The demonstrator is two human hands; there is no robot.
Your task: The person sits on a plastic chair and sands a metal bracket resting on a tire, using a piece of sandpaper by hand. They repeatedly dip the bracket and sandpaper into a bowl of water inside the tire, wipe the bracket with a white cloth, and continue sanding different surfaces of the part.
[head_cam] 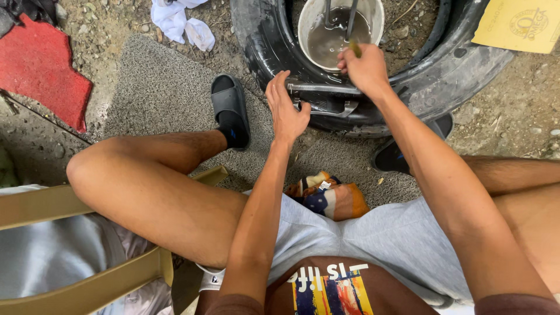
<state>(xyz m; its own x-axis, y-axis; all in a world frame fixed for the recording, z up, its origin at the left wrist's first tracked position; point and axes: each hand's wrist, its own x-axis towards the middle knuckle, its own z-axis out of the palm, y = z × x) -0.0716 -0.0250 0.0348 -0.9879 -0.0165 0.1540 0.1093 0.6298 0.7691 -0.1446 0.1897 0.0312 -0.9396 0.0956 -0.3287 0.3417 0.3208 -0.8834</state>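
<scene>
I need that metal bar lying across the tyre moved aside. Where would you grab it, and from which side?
Grip the metal bar at its bare middle, between the left hand and right hand, coming from above: it lies flat across the tyre sidewall, top exposed.

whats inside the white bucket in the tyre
The white bucket holds murky grey-brown water with two metal rods standing in it. The water hides their lower ends and the bottom.

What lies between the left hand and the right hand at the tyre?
In the head view, a metal bar clamped on the tyre's sidewall spans from left hand toward right hand, which pinches a small greenish piece.
</scene>
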